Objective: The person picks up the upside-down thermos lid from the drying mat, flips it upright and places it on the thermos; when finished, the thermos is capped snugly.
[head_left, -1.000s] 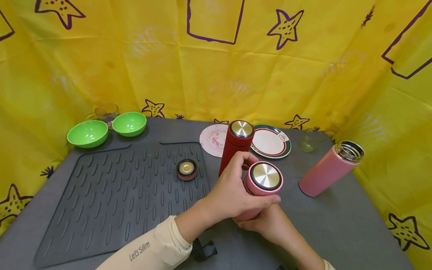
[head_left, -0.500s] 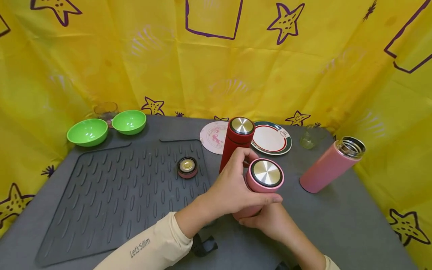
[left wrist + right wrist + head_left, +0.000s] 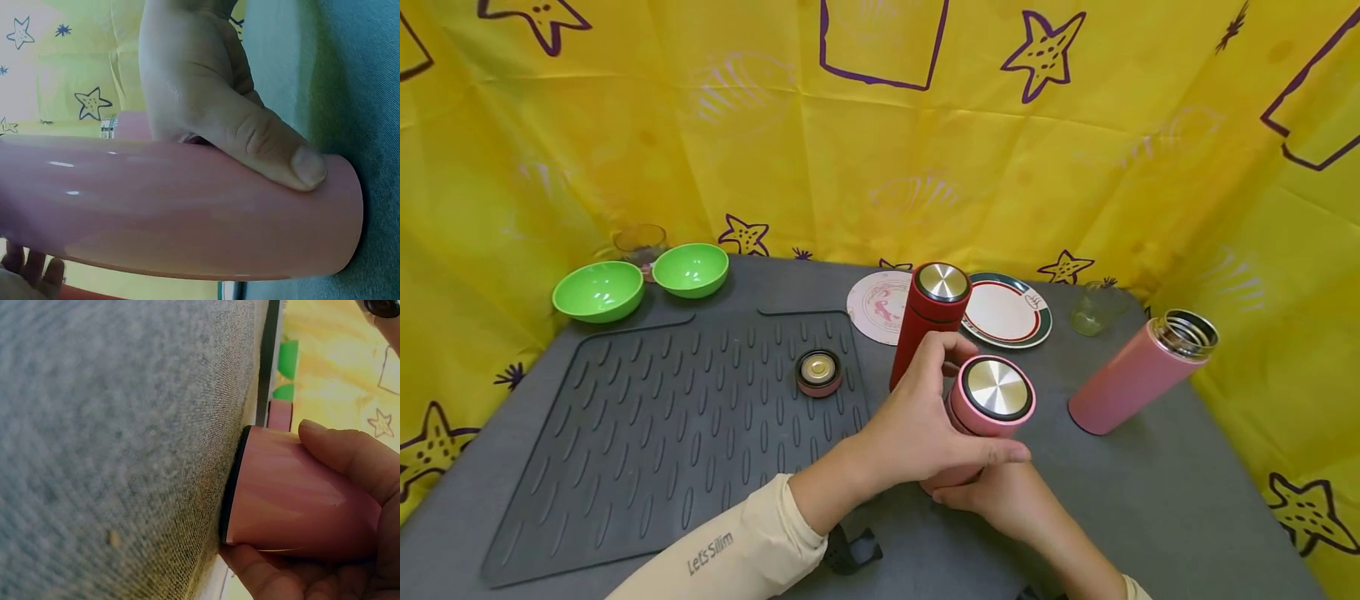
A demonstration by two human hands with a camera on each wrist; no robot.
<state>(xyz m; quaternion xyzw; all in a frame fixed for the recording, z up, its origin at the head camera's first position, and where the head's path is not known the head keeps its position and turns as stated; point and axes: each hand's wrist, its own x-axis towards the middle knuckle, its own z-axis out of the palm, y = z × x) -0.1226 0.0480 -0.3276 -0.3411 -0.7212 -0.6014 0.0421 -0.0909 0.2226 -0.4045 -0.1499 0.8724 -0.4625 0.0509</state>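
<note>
A pink thermos with a brushed metal disc on its black-ringed lid stands on the grey table between both hands. My left hand curls round its upper part by the lid, thumb in front and fingers behind. Lower down, my right hand grips the body close to the base, as the right wrist view shows with its thumb along the pink side. Just behind stands a red thermos, lid on, partly covered by the left hand. To the right, a second pink thermos has its steel mouth uncovered.
A dark ridged mat covers the table's left, with an upturned lid on it. Behind it are two green bowls and a tinted glass. A pink round mat, a plate and a clear glass lie at the back.
</note>
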